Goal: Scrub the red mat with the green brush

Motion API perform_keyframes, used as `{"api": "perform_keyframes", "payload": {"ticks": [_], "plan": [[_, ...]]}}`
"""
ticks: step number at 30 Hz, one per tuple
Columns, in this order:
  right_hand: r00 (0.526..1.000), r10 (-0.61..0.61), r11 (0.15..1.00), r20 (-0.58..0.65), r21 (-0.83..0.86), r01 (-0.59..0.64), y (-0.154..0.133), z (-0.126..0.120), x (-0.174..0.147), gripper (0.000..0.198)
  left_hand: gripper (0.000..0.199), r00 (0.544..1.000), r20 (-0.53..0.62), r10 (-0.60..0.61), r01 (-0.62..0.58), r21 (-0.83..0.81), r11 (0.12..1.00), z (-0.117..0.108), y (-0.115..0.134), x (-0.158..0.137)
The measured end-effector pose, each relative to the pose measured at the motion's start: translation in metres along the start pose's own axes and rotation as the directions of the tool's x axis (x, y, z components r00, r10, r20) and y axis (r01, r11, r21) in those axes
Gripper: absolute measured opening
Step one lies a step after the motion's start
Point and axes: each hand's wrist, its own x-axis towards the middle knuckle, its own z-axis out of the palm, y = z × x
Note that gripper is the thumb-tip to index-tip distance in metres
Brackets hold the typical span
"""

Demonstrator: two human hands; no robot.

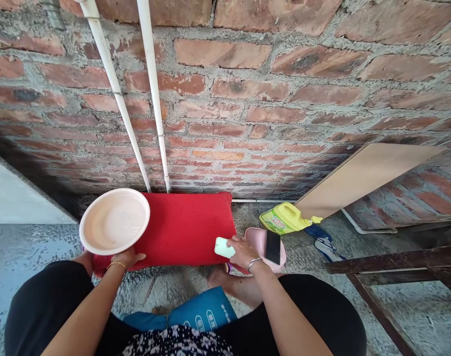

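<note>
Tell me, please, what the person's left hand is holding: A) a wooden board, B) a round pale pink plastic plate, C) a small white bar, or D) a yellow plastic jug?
B: the left hand grips the near rim of the round pale pink plastic plate above the red textured mat, while the small white bar is in the right hand and the yellow plastic jug lies on the floor.

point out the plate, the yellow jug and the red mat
plate (112,222), head view, middle of its bowl
yellow jug (284,217), head view, its side near the handle
red mat (188,227), head view, bare middle
</note>
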Motion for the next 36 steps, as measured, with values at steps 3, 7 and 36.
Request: {"api": "perform_keyframes", "payload": {"ticks": [3, 7, 36], "plan": [[0.996, -0.079, 0.997, 0.042, 0.009, 0.079, -0.010, 0.009, 0.006, 0.044, 0.091, 0.998, 0.051, -0.034, 0.033, 0.020, 0.999, 0.001, 0.000, -0.001], [0.986, 0.145, 0.989, 0.078, -0.025, -0.143, 0.016, 0.005, 0.000, 0.043, 0.092, 0.999, 0.042, -0.030, 0.030, 0.011, 0.999, 0.000, 0.000, 0.000], [0.864, 0.448, 0.860, 0.230, 0.154, -0.487, 0.042, 0.012, -0.006, 0.052, 0.091, 0.997, 0.061, -0.042, 0.041, 0.020, 0.999, -0.003, 0.000, 0.001]]}}
